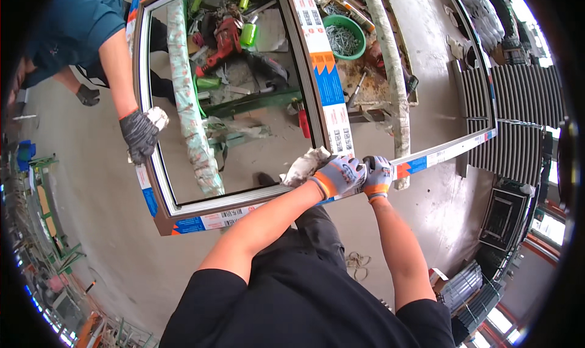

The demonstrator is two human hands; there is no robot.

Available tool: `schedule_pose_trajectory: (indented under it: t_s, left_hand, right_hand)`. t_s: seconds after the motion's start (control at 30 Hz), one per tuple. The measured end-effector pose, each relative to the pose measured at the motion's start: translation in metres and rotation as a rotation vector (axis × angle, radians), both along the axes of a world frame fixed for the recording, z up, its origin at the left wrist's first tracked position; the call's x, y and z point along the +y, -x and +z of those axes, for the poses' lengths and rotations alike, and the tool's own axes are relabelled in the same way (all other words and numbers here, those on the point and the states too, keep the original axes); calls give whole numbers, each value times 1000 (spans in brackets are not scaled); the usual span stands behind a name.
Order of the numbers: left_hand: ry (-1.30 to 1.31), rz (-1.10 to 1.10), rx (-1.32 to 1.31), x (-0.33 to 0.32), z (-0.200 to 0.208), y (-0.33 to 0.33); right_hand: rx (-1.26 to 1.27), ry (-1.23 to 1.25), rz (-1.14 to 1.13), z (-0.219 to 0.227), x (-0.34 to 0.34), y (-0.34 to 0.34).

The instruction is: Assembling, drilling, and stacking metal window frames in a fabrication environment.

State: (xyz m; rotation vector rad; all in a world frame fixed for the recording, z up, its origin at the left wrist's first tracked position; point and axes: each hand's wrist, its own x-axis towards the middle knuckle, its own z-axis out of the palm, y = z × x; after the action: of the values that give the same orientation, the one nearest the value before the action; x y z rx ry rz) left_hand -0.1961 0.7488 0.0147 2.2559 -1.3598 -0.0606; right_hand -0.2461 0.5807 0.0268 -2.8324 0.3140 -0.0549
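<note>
Black, short-sleeved fabric [317, 287] on the person's torso lay nearest the camera. Beyond it spread a large rectangular window frame [301, 67] of brown metal with silvery, grooved inner tracks; glossy tape [329, 89] in white, blue and orange covered its flat faces. Good work on such a profile seemed to call for lengthwise strokes and light pressure at the tape's edges, which could have lifted. At the left side stood a co-worker in a dark teal shirt [91, 19], one dark-gloved hand [140, 134] at the rail beside a crumpled white rag [158, 117]. Long bars [186, 98] in wrinkled pale-green wrapping ran beneath the frame; a low, worn bench [350, 72] carried a smooth green plastic tub [351, 22] of thin grey metal pieces.

Where the central upright met the near rail, two hands in grey gloves with orange cuffs sat side by side: the left hand [341, 174] reached across the rail, fingers close together; the right hand [379, 174] was bent, knuckles up. Their palm sides were hidden, so any pinch could not be told. Just beside the left hand lay a soft, crumpled off-white rag [303, 168], probably best folded to a clean, flat face.
</note>
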Motion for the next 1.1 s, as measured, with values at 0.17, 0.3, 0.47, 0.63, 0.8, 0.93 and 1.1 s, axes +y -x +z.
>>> schedule_pose_trajectory:
  t_s: [0.17, 0.3, 0.47, 0.63, 0.8, 0.93, 1.1]
  left_hand:
    - [3, 432, 35, 41, 11, -76]
    - [-210, 509, 13, 112, -8, -108]
    - [-138, 729, 402, 148, -14, -80]
    - [581, 1315, 316, 171, -75, -130]
    - [1444, 1138, 476, 121, -8, -288]
    - [1247, 1212, 418, 94, -47, -349]
    - [113, 1134, 589, 125, -124, -328]
  right_hand:
    - [0, 46, -42, -1, -7, 3]
    - [18, 39, -49, 7, -4, -1]
    - [-9, 14, -72, 4, -5, 0]
    - [-29, 7, -12, -2, 7, -9]
    - [-45, 73, -59, 3, -11, 6]
    - [-32, 28, -75, 8, -9, 3]
    - [-57, -10, -20, -3, 2, -8]
